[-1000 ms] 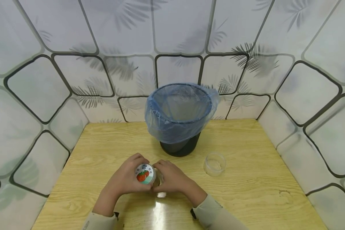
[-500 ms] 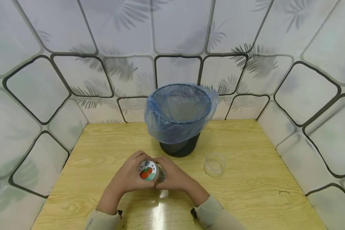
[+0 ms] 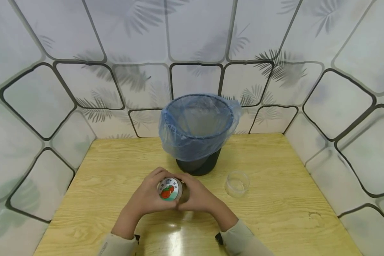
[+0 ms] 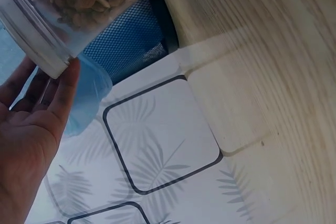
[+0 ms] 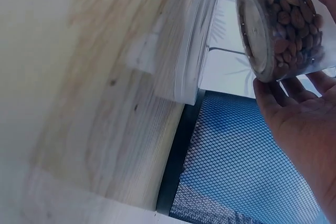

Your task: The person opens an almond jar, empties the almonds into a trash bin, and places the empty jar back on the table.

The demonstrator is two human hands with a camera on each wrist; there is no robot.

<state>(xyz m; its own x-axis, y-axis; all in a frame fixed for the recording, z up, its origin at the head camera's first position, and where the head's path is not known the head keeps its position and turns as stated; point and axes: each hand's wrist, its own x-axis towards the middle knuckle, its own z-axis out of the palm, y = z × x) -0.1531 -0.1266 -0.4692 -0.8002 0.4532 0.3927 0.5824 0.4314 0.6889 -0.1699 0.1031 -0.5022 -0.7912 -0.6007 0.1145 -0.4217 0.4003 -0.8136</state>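
Note:
Both hands hold a clear plastic jar [image 5: 291, 30] of brown, almond-like nuts over the table, tilted on its side. Its round lid [image 3: 169, 189], printed with red fruit on white and green, faces up toward the head camera. My left hand [image 3: 148, 193] grips the lid end, with the fingertips at the lid's edge in the left wrist view. Around the jar's body near the base curls my right hand [image 3: 198, 195]. A small clear round plastic container [image 3: 237, 184] stands on the table to the right of the hands.
Behind the hands stands a dark mesh waste bin [image 3: 200, 164], lined with a blue plastic bag [image 3: 192, 147] folded over its rim. The wooden table [image 3: 272, 213] is enclosed by patterned walls [image 3: 195, 80] at the back and sides.
Both hands and the jar have shifted slightly to the right. The right hand has come closer to the left, taking a fuller grip on the jar's body. The clear container stays put.

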